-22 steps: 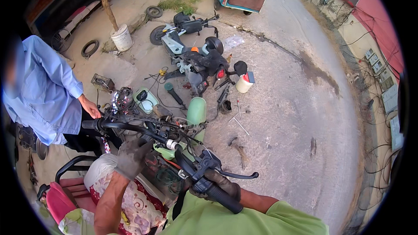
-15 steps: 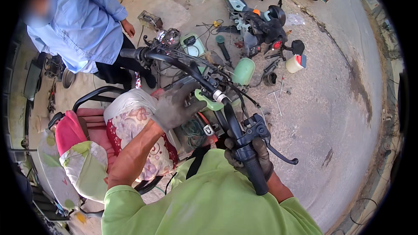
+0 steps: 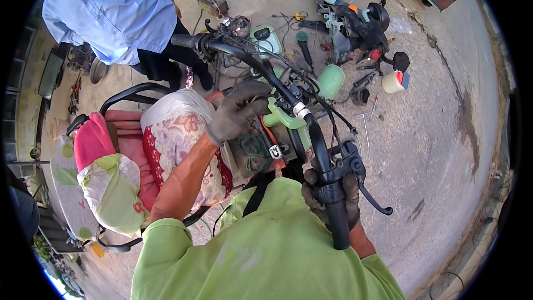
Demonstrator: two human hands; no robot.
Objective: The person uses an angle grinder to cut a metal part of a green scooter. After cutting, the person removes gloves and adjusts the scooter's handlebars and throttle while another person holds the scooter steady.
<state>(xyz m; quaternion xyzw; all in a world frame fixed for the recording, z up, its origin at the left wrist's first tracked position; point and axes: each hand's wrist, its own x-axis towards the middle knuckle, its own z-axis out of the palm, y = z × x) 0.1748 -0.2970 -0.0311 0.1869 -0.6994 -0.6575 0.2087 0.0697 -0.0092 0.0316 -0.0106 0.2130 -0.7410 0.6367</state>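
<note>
A black handlebar [image 3: 264, 72] runs slantwise across the middle, with a rubber grip at each end and a white band near its centre. My right hand [image 3: 351, 197], in a dark glove, is closed around the near end beside the switch housing and brake lever [image 3: 373, 194]. My left hand [image 3: 240, 112], in a grey glove, is at the left of the light green frame head [image 3: 282, 115] below the bar. Its fingers are bent together by the cables; what they pinch is hidden. Cables [image 3: 333, 112] hang along the bar's far side.
A cushioned three-wheeler seat with floral cloth [image 3: 186, 144] is at the left. A person in a blue shirt [image 3: 119, 11] stands beyond it. A partly stripped scooter [image 3: 355, 28], a green tub [image 3: 331, 81], a white container [image 3: 393, 82] and a T-handle wrench [image 3: 365, 125] lie ahead.
The view has shifted, so most things appear farther right. My left hand's fingers, stretched over the green part before, are now bent beside the bar. My right hand keeps its hold.
</note>
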